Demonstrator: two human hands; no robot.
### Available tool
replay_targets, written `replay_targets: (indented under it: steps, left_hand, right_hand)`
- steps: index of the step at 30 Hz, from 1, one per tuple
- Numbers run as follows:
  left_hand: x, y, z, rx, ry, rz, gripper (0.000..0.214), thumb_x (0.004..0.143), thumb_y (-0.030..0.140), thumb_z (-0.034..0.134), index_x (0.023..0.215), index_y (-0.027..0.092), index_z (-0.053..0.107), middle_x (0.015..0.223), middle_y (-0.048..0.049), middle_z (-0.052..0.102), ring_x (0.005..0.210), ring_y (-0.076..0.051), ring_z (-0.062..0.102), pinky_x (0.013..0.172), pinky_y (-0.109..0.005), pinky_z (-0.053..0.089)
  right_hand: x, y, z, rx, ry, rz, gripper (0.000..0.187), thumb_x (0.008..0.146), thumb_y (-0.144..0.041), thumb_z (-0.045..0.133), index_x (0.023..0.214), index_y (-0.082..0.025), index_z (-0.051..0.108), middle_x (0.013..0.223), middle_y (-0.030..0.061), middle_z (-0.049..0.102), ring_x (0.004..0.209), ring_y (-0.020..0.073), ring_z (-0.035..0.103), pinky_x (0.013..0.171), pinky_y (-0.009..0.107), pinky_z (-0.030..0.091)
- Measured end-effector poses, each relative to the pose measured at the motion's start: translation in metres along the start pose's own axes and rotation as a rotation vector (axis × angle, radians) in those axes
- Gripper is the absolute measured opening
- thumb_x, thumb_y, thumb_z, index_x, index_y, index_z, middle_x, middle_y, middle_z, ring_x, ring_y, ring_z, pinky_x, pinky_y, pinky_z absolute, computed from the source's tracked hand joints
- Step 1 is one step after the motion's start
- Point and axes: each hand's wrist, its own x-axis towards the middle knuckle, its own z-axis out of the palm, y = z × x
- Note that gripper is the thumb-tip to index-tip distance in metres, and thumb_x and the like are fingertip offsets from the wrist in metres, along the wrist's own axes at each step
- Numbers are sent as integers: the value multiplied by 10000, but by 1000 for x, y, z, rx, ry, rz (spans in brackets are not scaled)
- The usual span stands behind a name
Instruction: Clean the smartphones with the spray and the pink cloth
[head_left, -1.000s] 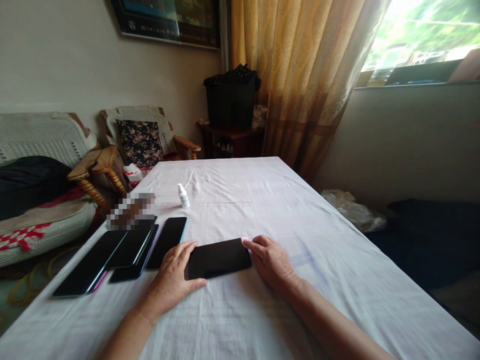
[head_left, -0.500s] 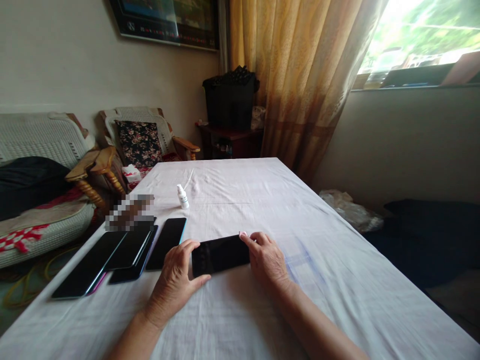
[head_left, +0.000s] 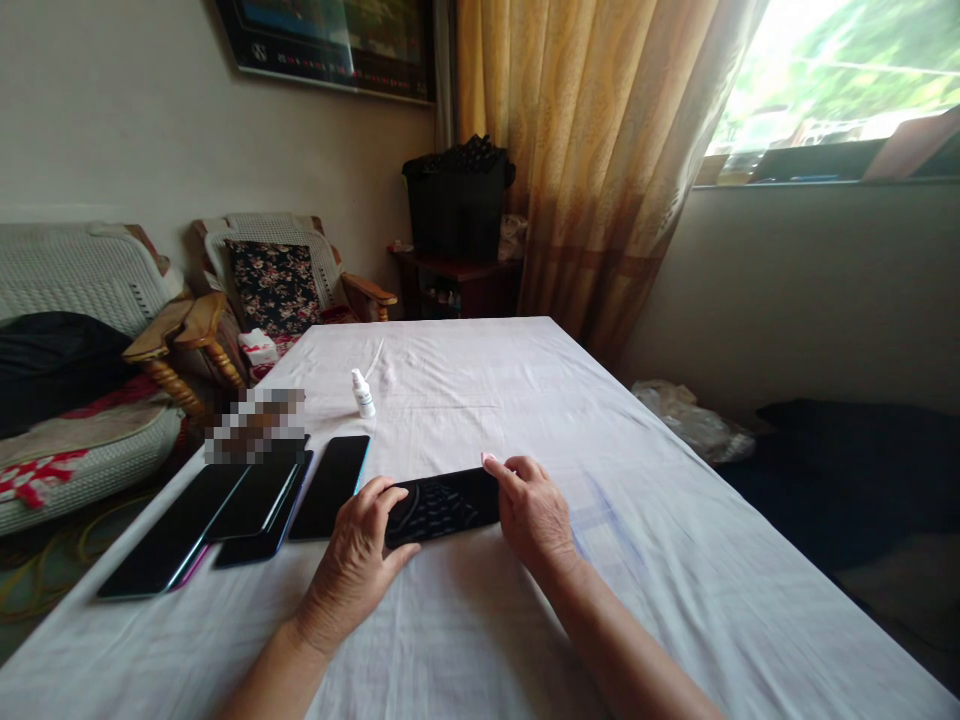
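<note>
The black phone (head_left: 442,503) was tilted at the near middle of the white-clothed worktop (head_left: 487,620), gripped at its ends by the left hand (head_left: 356,565) and right hand (head_left: 534,512). Just left lay a row of dark phones (head_left: 255,495), and beyond them stood a small white bottle (head_left: 363,393).

The far half of the white-clothed table (head_left: 540,390), centre to upper middle of the frame, lies bare. A hand could sweep there freely, and down the right side to the lower right edge as well. The lower left is crowded: a row of dark phones (head_left: 247,500) lies overlapping, the nearest just beside the left hand (head_left: 352,565). A small white bottle (head_left: 363,394) stands upright above them. At lower centre, left hand and right hand (head_left: 532,510) clasp the ends of a black phone (head_left: 442,503) — the middle is barred.
</note>
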Motion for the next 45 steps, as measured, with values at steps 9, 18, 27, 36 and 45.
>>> replay_targets:
  steps: [9,18,27,36,45]
  left_hand:
    - [-1,2,2,71,17,3,752,838,179,655,1476,238,260,1284,-138,475,1164,-318,535,994,-484,468]
    - [-2,0,-2,101,15,27,676,829,150,649,1434,223,355,1228,-131,495,1095,-304,570,960,-482,497]
    - [6,-1,-20,-108,101,15,290,942,298,531,1210,233,620,1058,-77,636,977,-218,654,876,-348,549]
    - [5,-11,-33,-450,132,-202,164,879,296,596,880,232,748,841,-17,744,778,-166,720,729,-243,592]
    - [-5,11,-32,-480,184,-198,129,853,278,625,814,214,730,789,-20,734,716,-149,701,691,-231,581]
  right_hand:
    - [-6,-7,-10,43,-7,-13,355,937,-126,436,1191,-243,655,1143,63,672,950,209,632,784,297,498]
    - [-16,0,-6,169,135,-126,297,960,-150,401,1106,-218,650,1036,69,670,857,178,646,727,272,504]
    - [-23,10,-13,324,179,-304,229,964,-135,405,1042,-216,605,973,55,633,812,148,625,708,249,507]
    - [-30,4,-15,201,214,-317,321,925,-74,400,1120,-205,618,1019,73,648,872,174,626,743,277,524]
    - [-35,-23,-6,-8,240,-341,419,894,-27,400,1206,-189,627,1066,89,653,888,194,619,730,285,533]
